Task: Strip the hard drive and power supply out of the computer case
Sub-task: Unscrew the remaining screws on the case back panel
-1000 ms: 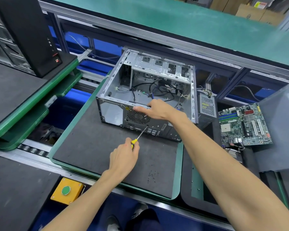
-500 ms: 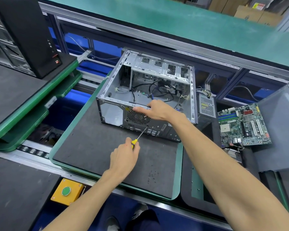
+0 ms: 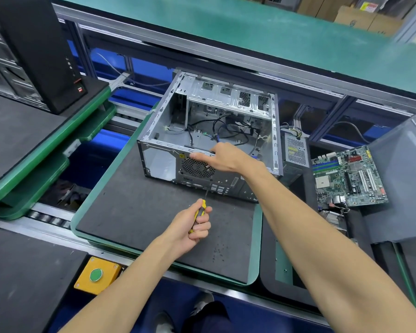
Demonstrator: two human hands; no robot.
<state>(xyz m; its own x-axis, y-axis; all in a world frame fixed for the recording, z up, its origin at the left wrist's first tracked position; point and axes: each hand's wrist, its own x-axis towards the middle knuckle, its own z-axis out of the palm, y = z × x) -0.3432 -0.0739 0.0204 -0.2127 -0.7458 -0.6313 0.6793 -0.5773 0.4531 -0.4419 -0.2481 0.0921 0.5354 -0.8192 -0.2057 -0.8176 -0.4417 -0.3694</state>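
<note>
An open grey computer case [image 3: 163,118] lies on its side on a dark mat, its rear panel facing me, with loose black cables inside. My right hand [image 3: 222,157] rests on the case's near top edge, fingers stretched left above the round fan grille [image 3: 196,168]. My left hand [image 3: 192,225] grips a yellow-and-black screwdriver [image 3: 200,211], whose thin shaft points up at the rear panel just below the grille. A grey power supply [image 3: 296,151] stands outside the case, against its right side. No hard drive shows.
The dark mat sits on a green-edged pallet [image 3: 256,236]. A green motherboard [image 3: 348,176] lies to the right beside a grey cover panel [image 3: 399,179]. A black tower [image 3: 34,49] stands at the left on stacked green pallets. A yellow box with a green button [image 3: 96,275] sits near me.
My left hand has rolled over around the screwdriver handle, so more of the handle shows. My right hand and the case have stayed put.
</note>
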